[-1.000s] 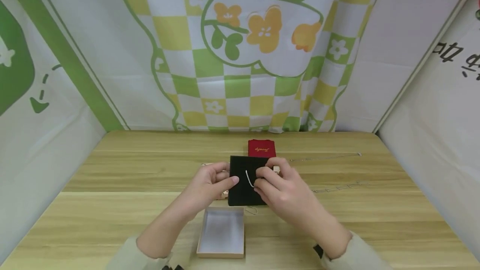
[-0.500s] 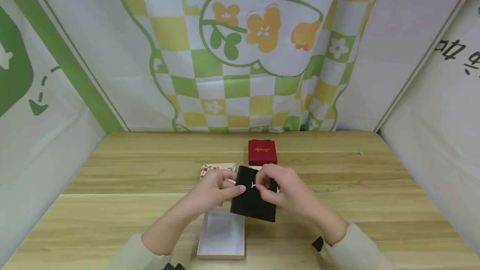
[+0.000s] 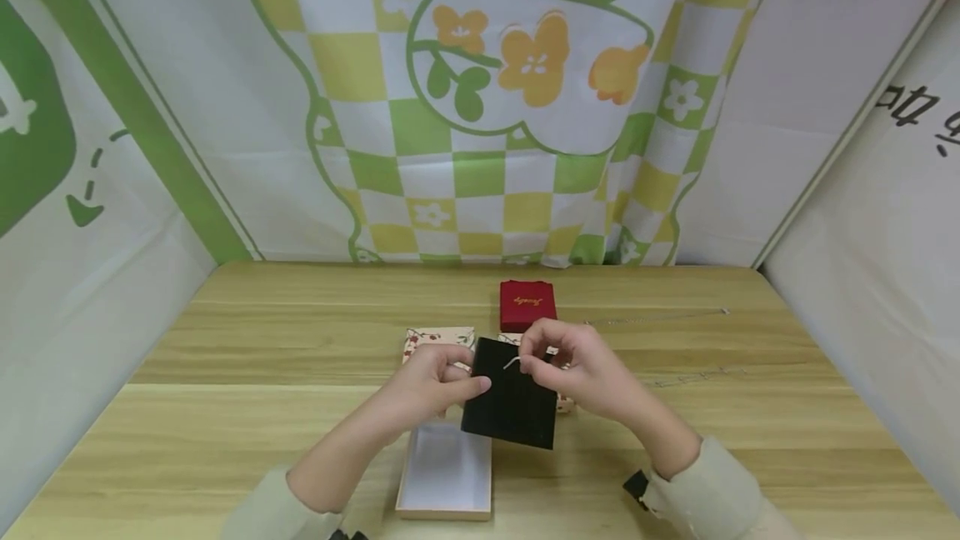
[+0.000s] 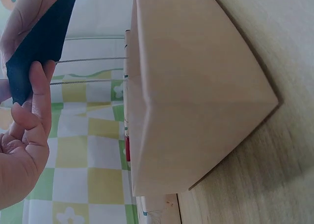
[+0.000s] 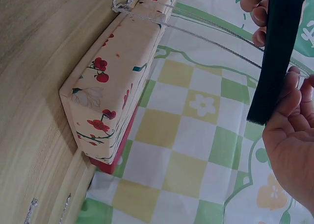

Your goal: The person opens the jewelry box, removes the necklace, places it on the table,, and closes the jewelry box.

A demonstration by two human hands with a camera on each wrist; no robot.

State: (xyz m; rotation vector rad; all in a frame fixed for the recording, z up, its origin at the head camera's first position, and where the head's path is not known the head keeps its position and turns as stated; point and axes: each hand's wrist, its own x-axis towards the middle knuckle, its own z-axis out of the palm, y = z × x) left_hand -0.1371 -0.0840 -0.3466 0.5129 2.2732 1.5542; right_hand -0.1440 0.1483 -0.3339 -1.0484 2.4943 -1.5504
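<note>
My left hand [image 3: 435, 377] holds a thin black pad [image 3: 510, 407] by its left edge, thumb on top and fingers beneath. The pad is tilted above the table. At its upper right, my right hand [image 3: 585, 373] pinches a silver chain [image 3: 512, 362] between thumb and forefinger, and a short end shows against the black face. In the right wrist view, two long chain strands [image 5: 216, 43] run from behind the pad to a looped end near the floral box [image 5: 110, 72]. An uncovered pale box [image 3: 446, 473] lies below the hands.
Behind the left hand lies a floral lid [image 3: 438, 337]; another floral box [image 3: 565, 405] shows partly behind the pad. Further back is a red box [image 3: 527, 303] with gold lettering. Two thin chains [image 3: 656, 317] lie stretched out at the right. A patterned curtain [image 3: 480, 190] hangs behind the table.
The pad has come lower and turned slightly, uncovering the floral lid and red box. My right fingers have moved from the pad's right side to its upper right, drawing the chain along.
</note>
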